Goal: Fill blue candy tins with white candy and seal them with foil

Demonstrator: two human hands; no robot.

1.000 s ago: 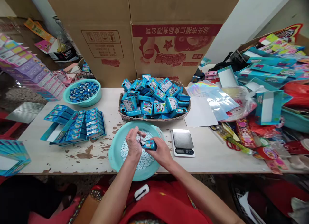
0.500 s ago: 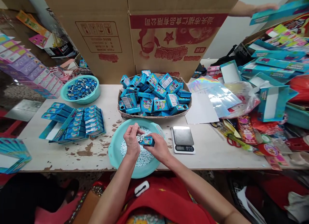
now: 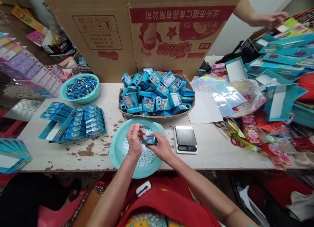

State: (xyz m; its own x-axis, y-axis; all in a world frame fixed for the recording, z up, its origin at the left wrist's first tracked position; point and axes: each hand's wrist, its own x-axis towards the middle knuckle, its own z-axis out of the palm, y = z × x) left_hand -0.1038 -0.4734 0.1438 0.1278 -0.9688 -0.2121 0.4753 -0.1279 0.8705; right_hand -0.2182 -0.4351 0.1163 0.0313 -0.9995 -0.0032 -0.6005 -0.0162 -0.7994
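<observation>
My right hand [image 3: 162,146] grips a small blue candy box [image 3: 149,139] on its side, label up, over the turquoise bowl [image 3: 115,153]. Small pale blue candies [image 3: 146,157] cover the bottom of that bowl. Beside the box's left end is my left hand [image 3: 134,140], its fingers curled together; whatever they hold is hidden. Behind the bowl stands a woven basket [image 3: 157,116] heaped with similar blue boxes [image 3: 148,104]. A digital scale [image 3: 185,139] rests on the table to the right of the bowl.
On the left are a turquoise basin [image 3: 92,95] of shiny blue pieces and display trays [image 3: 57,135] with rows of blue boxes. A large carton [image 3: 105,67] blocks the back. Clear sheets [image 3: 216,93] and piled packaging fill the right, where another person's hand [image 3: 270,19] reaches in.
The pale candies seen between my left fingers and the box no longer show there. My right hand keeps its grip. The other person's hand no longer holds the blue carton strip.
</observation>
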